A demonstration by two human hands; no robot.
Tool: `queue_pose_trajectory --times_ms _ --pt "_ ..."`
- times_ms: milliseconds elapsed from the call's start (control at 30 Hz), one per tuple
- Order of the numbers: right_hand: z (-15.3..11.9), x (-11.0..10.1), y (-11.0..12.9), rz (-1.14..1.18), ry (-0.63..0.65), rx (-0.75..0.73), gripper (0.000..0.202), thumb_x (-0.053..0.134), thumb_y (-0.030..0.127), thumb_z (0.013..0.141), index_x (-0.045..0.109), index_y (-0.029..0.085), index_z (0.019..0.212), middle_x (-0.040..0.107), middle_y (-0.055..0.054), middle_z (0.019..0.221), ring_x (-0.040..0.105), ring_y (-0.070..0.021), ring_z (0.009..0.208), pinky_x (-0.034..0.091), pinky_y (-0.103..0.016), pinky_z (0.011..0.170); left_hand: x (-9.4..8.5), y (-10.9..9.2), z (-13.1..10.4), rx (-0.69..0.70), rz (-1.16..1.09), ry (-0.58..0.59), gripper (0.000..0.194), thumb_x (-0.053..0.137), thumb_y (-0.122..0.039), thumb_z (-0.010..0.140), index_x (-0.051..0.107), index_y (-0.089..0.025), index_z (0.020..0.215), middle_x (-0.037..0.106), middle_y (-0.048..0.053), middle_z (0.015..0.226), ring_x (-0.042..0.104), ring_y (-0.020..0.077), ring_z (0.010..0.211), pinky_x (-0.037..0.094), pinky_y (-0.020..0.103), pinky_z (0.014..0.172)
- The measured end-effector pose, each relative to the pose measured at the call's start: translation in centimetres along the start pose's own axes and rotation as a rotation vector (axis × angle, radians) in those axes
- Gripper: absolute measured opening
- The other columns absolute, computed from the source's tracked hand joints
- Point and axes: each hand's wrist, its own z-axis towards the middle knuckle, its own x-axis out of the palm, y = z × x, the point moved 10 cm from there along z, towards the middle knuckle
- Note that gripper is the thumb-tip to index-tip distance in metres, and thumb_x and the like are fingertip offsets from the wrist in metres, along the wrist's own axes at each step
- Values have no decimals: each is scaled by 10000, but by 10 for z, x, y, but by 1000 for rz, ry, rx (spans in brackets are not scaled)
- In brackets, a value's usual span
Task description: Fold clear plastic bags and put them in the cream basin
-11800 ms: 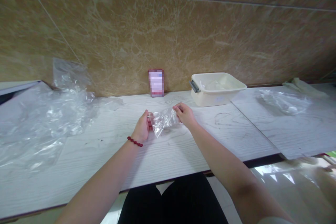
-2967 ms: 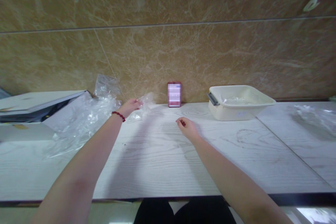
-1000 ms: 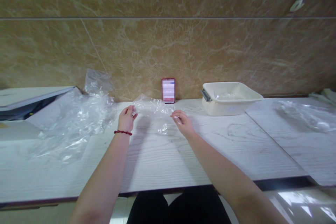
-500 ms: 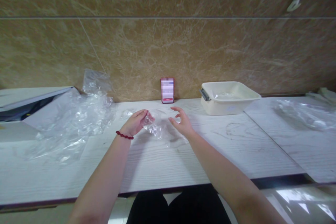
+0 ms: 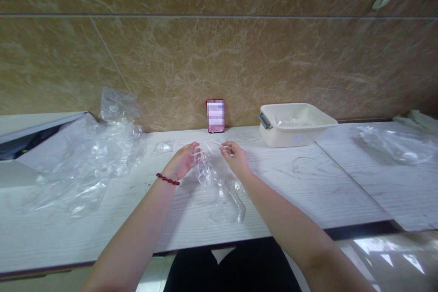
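Note:
A clear plastic bag hangs and spreads between my two hands over the white wood-grain table. My left hand, with a red beaded bracelet at the wrist, has its fingers closed on the bag's upper left edge. The bag's upper right edge is pinched between thumb and fingers of my right hand. Just left of my left hand, a small clear plastic piece lies flat on the table.
Behind my hands a phone leans on the marbled wall. To its right stands a cream plastic bin with clear plastic inside. Crumpled clear bags and an open white box are at the left; more clear plastic lies far right.
My right hand has closed on the bag's edge, where before its fingers were apart. The bag is now stretched wider and hangs further toward me.

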Motion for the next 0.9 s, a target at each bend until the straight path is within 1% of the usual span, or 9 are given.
queue_pose_trajectory --times_ms 67,133,233,367,500,600,733,800,900 --pt "1 -1 -4 42 -6 36 246 484 397 726 566 200 849 596 2 644 550 -121 603 406 -239 595 0 0 1 41 30 5 199 663 -184 610 552 -135 768 572 -1 660 566 90 576 466 218 584" --pt "2 -2 -10 91 -14 90 267 454 419 740 563 190 824 588 2 609 557 -120 577 403 -235 579 -3 1 2 72 51 -27 207 679 -142 577 554 -127 741 564 -15 630 548 67 555 449 186 563" --pt "3 -5 -17 120 -39 156 311 422 456 749 564 179 766 572 6 555 554 -120 550 399 -237 576 -9 3 5 92 79 -65 182 679 -197 586 551 -121 691 562 -16 609 530 53 538 428 165 526" --pt "5 -5 -19 185 -58 158 337 414 477 745 551 171 710 568 1 561 551 -116 563 404 -238 595 -13 0 7 124 71 -87 201 673 -262 597 561 -119 684 565 -12 607 519 51 537 423 165 513" --pt "6 -2 -23 284 -59 169 337 442 494 725 544 174 756 569 -5 593 552 -120 600 419 -239 602 -11 -3 5 154 43 -108 208 655 -276 614 585 -117 728 571 -3 624 532 65 577 439 184 543" --pt "7 -2 -26 339 -70 181 335 448 494 721 543 175 753 567 -5 605 550 -119 612 429 -247 619 -10 -3 5 167 41 -110 209 648 -282 619 594 -122 743 561 -12 606 522 59 559 438 183 536" --pt "11 -7 -29 307 -89 188 310 488 473 700 552 172 730 577 -4 608 544 -118 601 422 -248 612 -19 -6 8 200 30 -154 220 678 -265 583 598 -145 749 567 -19 648 524 47 567 432 156 515" --pt "14 -12 -28 263 -96 171 298 495 460 697 563 172 732 590 -8 624 543 -119 608 416 -246 613 -24 -4 11 188 58 -165 231 677 -275 584 599 -149 761 580 -3 692 524 47 559 391 131 439" --pt "19 -16 -27 201 -73 148 280 505 443 690 578 174 713 597 -8 648 536 -113 599 416 -239 590 -26 1 16 146 81 -135 228 663 -274 607 590 -142 777 589 27 737 525 49 538 272 105 329"
